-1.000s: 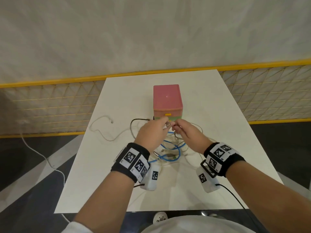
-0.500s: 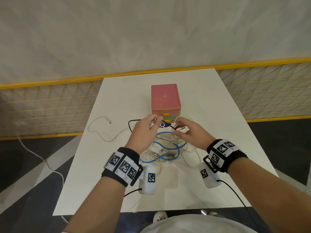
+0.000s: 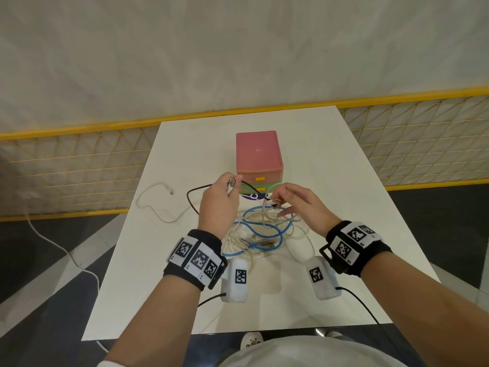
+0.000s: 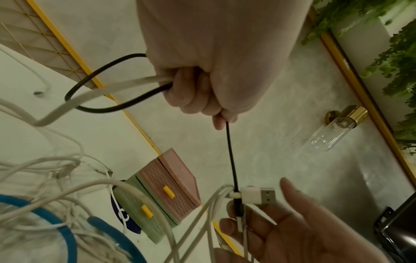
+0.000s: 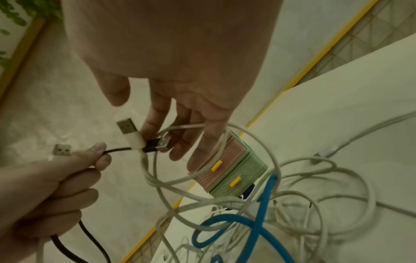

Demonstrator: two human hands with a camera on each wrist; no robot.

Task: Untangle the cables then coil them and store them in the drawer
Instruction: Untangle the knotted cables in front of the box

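Near the middle of the white table (image 3: 330,181), the left hand (image 3: 217,205) is fisted around a black cable (image 3: 193,205) and a white cable (image 4: 108,89), pinching the black one taut between thumb and forefinger. From the head view that grip is mostly hidden; the left wrist view shows both strands passing through the curled fingers. The right hand (image 3: 304,205) pinches the black cable's plug (image 5: 157,144) in its fingertips (other fingers spread), white loops draped over them. Below both hands lies the tangle: a blue cable (image 3: 264,234) looping through pale ones. Just beyond stands the drawer box (image 3: 258,157), pink over green, both drawers closed.
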